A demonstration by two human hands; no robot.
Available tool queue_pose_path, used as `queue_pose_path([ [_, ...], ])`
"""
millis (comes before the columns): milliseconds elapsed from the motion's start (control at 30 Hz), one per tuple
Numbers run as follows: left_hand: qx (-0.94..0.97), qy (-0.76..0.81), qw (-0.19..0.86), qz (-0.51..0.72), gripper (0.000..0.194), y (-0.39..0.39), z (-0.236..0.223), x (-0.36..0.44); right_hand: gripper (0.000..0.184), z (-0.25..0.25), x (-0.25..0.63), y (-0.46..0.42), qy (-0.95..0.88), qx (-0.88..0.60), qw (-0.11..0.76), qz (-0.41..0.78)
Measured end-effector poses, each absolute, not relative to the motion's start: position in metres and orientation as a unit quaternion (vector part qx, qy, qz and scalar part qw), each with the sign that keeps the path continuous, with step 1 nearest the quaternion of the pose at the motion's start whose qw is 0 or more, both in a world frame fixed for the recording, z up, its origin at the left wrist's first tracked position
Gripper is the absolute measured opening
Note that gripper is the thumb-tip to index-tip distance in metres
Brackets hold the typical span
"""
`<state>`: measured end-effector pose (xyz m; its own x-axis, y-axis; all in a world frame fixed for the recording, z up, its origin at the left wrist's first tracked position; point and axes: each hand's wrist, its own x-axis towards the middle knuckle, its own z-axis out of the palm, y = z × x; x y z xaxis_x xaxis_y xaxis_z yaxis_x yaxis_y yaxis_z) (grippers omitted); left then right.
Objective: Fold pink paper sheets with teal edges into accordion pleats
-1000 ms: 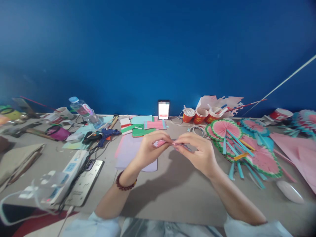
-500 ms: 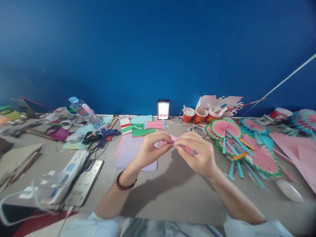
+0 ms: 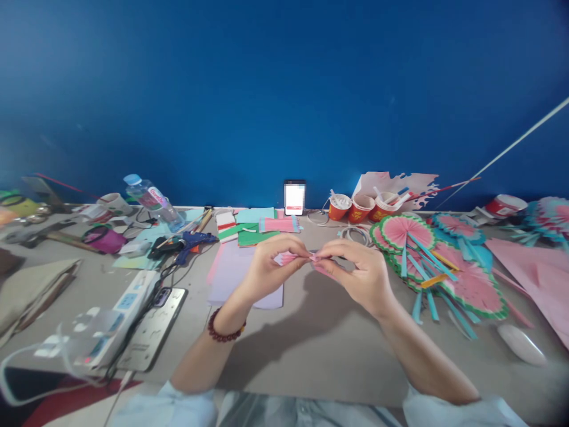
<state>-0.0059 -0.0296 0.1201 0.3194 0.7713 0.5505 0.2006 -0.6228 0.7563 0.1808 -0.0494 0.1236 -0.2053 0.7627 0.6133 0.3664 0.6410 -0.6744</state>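
Both my hands meet above the middle of the grey table (image 3: 320, 350), pinching a small pleated pink paper piece (image 3: 288, 257). My left hand (image 3: 267, 270), with a dark red bead bracelet on the wrist, grips its left part with closed fingers. My right hand (image 3: 360, 273) pinches the right end, fingers curled. Most of the paper is hidden between my fingertips. A pale lilac sheet (image 3: 233, 273) lies on the table just under and left of my left hand.
Pink-and-green paper fans with blue strips (image 3: 435, 261) lie to the right. Folded coloured papers (image 3: 258, 228), an upright phone (image 3: 294, 197) and orange cups (image 3: 362, 207) stand at the back. A power strip (image 3: 120, 311), another phone (image 3: 153, 329), glue gun (image 3: 191, 242) and bottle (image 3: 151, 198) crowd the left.
My hands stay together; the pink paper has been turned and folded flatter between my fingertips, and my right hand has dropped slightly.
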Motion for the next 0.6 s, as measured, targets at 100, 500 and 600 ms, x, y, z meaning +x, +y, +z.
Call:
queue_pose_path([
  [100, 0.752, 0.325, 0.304, 0.487, 0.010, -0.0293, 0.1207, -0.0059, 0.014, 0.1272, 0.1830, -0.0499, -0.766, -0.373, 0.486, 0.194],
  [500, 0.741, 0.331, 0.312, 0.495, 0.013, -0.0337, 0.1243, -0.0024, 0.013, 0.1259, 0.1839, -0.0496, -0.764, -0.405, 0.476, 0.163],
  [600, 0.743, 0.330, 0.305, 0.496, 0.012, -0.0336, 0.1243, -0.0029, 0.013, 0.1277, 0.1840, -0.0497, -0.761, -0.413, 0.469, 0.176],
])
